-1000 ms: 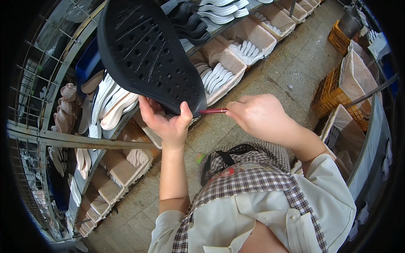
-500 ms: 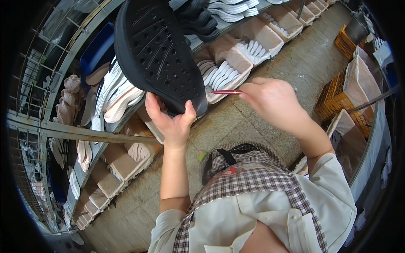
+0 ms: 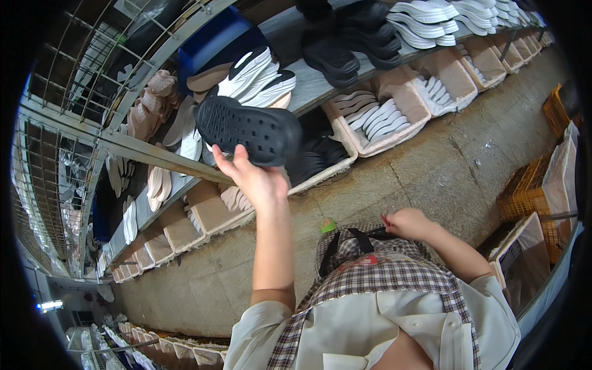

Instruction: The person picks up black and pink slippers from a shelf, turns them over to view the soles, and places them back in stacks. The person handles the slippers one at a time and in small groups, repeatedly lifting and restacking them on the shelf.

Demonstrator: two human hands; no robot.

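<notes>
A black shoe sole (image 3: 246, 128) with rows of small holes is held out over the left shelf in my left hand (image 3: 262, 183). The thumb and a finger show along its near edge; the other fingers are partly hidden. Beyond the sole lies a stack of white soles (image 3: 256, 77) with black patches. My right hand (image 3: 412, 223) is closed in front of the apron, around a slim red pen-like tool (image 3: 386, 219); only a short bit of the tool sticks out, and it is slightly blurred.
Black soles (image 3: 333, 58) and white soles (image 3: 422, 24) are stacked along the shelf. Below it runs a row of cloth-lined bins (image 3: 391, 135), several holding soles. A metal rail (image 3: 166, 157) crosses at the left. At the right stand an orange crate (image 3: 524, 191) and a lined bin (image 3: 524, 259).
My left hand has carried the black sole away from me toward the shelf. The right hand has drawn back to the apron with the red tool. The view has shifted.
</notes>
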